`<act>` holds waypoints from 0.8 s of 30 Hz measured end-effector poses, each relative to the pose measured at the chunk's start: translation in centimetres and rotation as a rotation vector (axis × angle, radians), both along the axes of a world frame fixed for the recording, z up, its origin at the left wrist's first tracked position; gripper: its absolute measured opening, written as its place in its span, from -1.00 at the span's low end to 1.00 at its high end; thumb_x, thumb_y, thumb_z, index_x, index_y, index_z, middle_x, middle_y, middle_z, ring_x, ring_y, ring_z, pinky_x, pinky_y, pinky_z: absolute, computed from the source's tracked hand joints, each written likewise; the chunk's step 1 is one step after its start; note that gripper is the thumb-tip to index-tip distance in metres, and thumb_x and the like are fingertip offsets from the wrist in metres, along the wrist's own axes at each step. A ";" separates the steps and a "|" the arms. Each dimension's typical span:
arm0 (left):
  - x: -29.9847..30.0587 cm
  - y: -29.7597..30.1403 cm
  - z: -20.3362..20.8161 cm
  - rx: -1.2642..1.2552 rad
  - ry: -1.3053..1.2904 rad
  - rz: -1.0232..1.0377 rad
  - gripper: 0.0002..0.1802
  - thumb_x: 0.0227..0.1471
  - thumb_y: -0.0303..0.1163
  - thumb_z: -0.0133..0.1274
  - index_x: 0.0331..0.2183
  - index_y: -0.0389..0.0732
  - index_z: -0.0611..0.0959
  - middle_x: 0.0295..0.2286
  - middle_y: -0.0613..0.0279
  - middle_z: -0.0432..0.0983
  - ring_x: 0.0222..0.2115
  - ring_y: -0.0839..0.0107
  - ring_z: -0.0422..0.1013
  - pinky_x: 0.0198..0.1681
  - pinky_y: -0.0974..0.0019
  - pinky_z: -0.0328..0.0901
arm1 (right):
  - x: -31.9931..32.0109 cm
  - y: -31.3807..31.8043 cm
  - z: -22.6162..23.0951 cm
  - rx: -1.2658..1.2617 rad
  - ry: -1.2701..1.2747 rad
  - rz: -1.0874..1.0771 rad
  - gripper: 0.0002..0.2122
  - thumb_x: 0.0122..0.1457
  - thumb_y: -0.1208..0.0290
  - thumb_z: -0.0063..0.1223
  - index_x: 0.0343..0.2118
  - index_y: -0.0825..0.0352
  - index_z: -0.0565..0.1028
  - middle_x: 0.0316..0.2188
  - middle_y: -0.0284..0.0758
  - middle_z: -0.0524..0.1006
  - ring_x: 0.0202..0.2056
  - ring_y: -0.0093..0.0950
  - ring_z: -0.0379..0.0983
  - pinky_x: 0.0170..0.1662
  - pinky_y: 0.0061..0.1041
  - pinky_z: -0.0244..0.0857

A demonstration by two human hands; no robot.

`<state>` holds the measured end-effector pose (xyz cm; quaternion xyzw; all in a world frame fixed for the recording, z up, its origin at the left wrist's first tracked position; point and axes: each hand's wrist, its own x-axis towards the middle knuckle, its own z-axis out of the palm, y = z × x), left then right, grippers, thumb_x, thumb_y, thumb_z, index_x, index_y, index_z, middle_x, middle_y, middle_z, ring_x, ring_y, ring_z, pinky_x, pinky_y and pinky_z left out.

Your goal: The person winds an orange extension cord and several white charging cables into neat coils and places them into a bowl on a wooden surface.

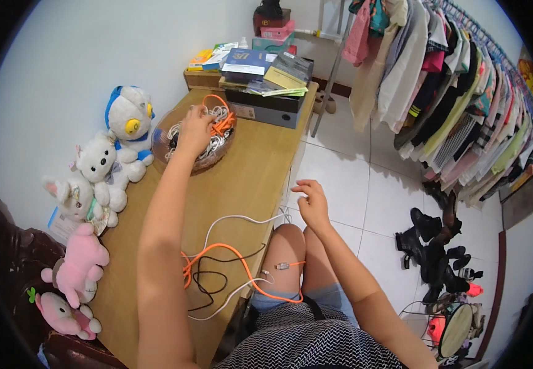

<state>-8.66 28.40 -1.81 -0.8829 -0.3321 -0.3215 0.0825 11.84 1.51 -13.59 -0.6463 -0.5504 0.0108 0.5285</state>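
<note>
Well, L hand [197, 126] is at bowl [208, 165] nr L edge of desk [257, 160], can't tell if pinching; R hand [313, 204] half-open, off R edge. Best ease cables [222, 125] gently.

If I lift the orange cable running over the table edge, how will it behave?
Probably floppy but springy: the orange cable runs in wide, smooth curves. It may snag, since the black cable lies in loose loops beside it. The plug on the thigh, if its end, might slide off, as nothing visibly holds it.
</note>
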 end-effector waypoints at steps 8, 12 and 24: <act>3.9 -13.8 2.8 -0.153 -0.008 -0.329 -0.85 -0.05 -0.38 0.00 -0.35 -0.14 0.56 -0.37 0.14 0.46 -0.31 0.17 0.40 -0.25 0.16 0.32 | -3.0 -3.0 -3.4 -0.589 0.295 0.251 -0.81 0.03 0.48 -0.05 -0.28 0.37 0.49 -0.48 -0.22 0.50 -0.44 -0.34 0.45 -0.33 -0.43 0.31; 1.9 -19.7 0.6 -0.430 0.276 -0.384 -0.62 -0.03 -0.23 0.07 -0.18 -0.23 0.51 -0.30 0.08 0.49 -0.31 0.21 0.44 -0.25 0.22 0.34 | -1.7 -1.6 -0.4 -0.406 0.528 0.248 -0.80 0.16 0.35 -0.08 -0.39 0.40 0.47 -0.59 -0.28 0.51 -0.54 -0.50 0.43 -0.42 -0.50 0.31; -5.7 -18.7 9.1 -1.143 -0.039 -0.419 -0.74 0.13 -0.23 -0.09 -0.36 -0.22 0.54 -0.62 0.48 0.33 -0.63 0.70 0.21 -0.53 0.61 0.14 | 8.9 -7.1 11.6 0.390 0.620 -0.090 -0.80 0.21 0.34 -0.11 -0.41 0.38 0.45 -0.49 -0.37 0.53 -0.46 -0.62 0.38 -0.38 -0.65 0.21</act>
